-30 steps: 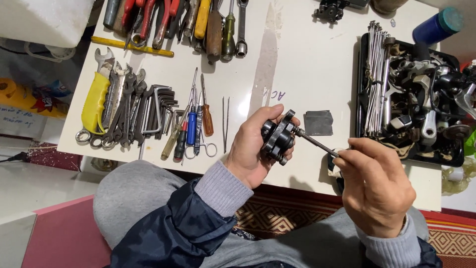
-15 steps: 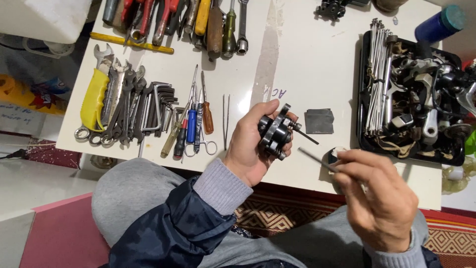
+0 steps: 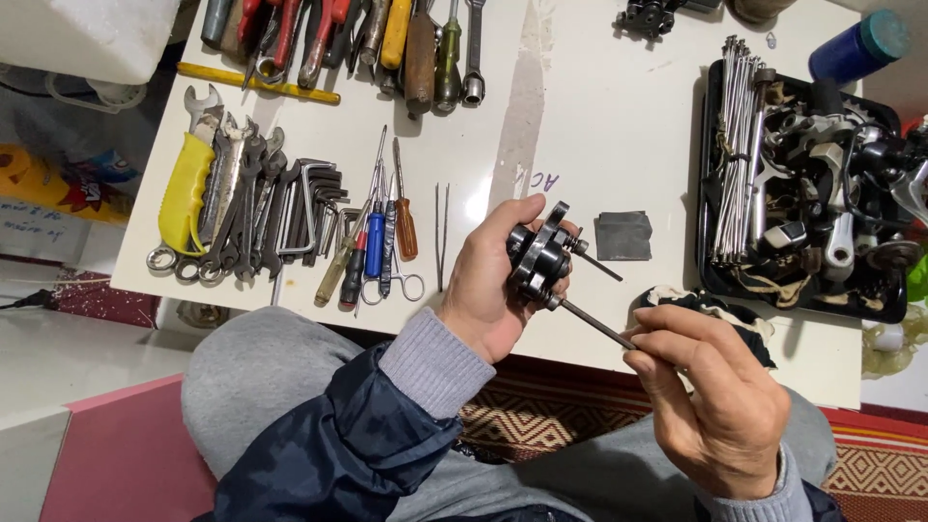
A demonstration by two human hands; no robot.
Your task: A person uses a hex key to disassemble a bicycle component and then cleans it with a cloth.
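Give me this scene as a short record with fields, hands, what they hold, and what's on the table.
left hand: grips a small black metal part
right hand: pinches a thin metal tool, tip at the part
table: white
left of hands: wrenches, screwdrivers, tweezers
right: black tray of metal parts
near part: grey square pad

Both hands are raised and curled shut, left hand [image 3: 488, 290] fist-like, right hand [image 3: 715, 387] pinching fingertips together.
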